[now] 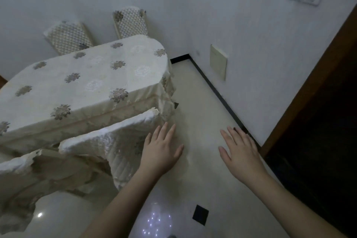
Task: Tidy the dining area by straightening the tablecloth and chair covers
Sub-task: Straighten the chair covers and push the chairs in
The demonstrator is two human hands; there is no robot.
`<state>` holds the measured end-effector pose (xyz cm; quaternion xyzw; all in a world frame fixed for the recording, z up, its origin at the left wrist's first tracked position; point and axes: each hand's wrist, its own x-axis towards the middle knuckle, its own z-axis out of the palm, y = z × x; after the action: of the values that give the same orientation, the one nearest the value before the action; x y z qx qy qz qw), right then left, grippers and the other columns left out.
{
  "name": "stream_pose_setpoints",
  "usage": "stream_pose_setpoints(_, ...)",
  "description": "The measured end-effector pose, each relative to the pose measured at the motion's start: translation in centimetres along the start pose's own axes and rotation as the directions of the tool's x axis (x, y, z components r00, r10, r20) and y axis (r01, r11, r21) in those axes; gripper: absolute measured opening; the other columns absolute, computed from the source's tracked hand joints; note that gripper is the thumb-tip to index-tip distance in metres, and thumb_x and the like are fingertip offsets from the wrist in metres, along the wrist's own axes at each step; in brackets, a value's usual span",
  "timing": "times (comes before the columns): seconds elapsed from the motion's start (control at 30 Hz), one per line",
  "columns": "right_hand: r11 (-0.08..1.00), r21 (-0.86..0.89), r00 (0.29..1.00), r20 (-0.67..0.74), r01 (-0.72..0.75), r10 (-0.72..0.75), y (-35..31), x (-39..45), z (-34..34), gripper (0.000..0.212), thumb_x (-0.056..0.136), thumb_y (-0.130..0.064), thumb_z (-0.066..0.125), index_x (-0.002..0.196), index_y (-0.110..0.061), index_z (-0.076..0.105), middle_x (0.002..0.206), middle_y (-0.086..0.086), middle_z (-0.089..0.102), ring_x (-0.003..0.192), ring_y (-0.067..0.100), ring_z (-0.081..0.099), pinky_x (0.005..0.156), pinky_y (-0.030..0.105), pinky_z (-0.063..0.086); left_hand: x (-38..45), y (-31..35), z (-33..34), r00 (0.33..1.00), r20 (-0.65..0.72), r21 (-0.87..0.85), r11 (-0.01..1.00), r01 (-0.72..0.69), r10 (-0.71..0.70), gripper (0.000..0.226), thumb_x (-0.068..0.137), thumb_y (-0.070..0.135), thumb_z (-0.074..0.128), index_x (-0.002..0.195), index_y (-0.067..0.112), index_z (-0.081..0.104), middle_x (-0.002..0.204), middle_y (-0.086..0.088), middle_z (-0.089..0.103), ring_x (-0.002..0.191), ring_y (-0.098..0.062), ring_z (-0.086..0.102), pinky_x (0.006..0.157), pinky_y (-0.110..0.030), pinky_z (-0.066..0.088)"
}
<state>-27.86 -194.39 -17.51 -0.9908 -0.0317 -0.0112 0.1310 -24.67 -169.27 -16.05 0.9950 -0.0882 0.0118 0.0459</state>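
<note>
Both hands reach out flat with fingers spread, holding nothing. The left hand [161, 149] hovers just beside the near chair cover [116, 141], whether touching it I cannot tell; the right hand [238, 149] hangs over the floor [202, 102], well apart from any cloth. The floral tablecloth [83, 81] drapes the tabletop, with two covered chairs [131, 22] against the far wall.

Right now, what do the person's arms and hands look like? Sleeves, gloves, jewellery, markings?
Both are bare. The left hand and the right hand wear no gloves, and no rings, watch or bracelet show on either. Both forearms are uncovered up to the bottom edge of the picture, so no sleeve is in view. Nails are short and plain. No marks or tags are visible.
</note>
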Motion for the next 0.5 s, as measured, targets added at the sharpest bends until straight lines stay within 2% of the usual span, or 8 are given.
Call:
stream_pose_setpoints(0.17, 0.999, 0.037, 1.000, -0.013, -0.015, 0.016, 3.0, 2.6, -1.6, 0.074, 0.085, -0.058, 0.001, 0.151, -0.027, 0.017, 0.158, -0.002, 0.019, 0.145, 0.019, 0.009, 0.117, 0.040, 0.008, 2.6, 2.0, 0.1, 1.000, -0.011, 0.008, 1.000, -0.024, 0.024, 0.074, 0.087, 0.069, 0.023, 0.152, 0.035, 0.009, 0.160, 0.005, 0.015, 0.147, -0.016, 0.013, 0.118, -0.040, 0.012)
stream_pose_setpoints(0.37, 0.998, 0.057, 0.999, -0.042, -0.001, 0.003, 3.4, 8.6, -2.4, 0.075, 0.085, -0.059, 0.001, 0.150, -0.028, 0.019, 0.158, -0.002, 0.019, 0.145, 0.019, 0.011, 0.118, 0.042, 0.012, 8.1, 1.6, 0.4, 0.998, -0.048, -0.002, 0.999, -0.041, 0.041, 0.078, 0.083, 0.070, 0.019, 0.151, 0.032, 0.020, 0.158, 0.003, 0.025, 0.145, -0.019, 0.021, 0.117, -0.042, 0.017)
stream_pose_setpoints(0.5, 1.000, 0.002, 0.999, -0.033, 0.030, -0.030, 3.5, 13.6, -2.5, 0.073, 0.085, -0.058, 0.001, 0.151, -0.028, 0.016, 0.158, -0.003, 0.017, 0.145, 0.019, 0.008, 0.118, 0.039, 0.008, 13.4, 0.9, 1.1, 0.999, -0.044, -0.019, 1.000, -0.023, 0.023, 0.081, 0.081, 0.071, 0.015, 0.151, 0.032, 0.020, 0.159, 0.002, 0.023, 0.146, -0.020, 0.019, 0.117, -0.045, 0.017)
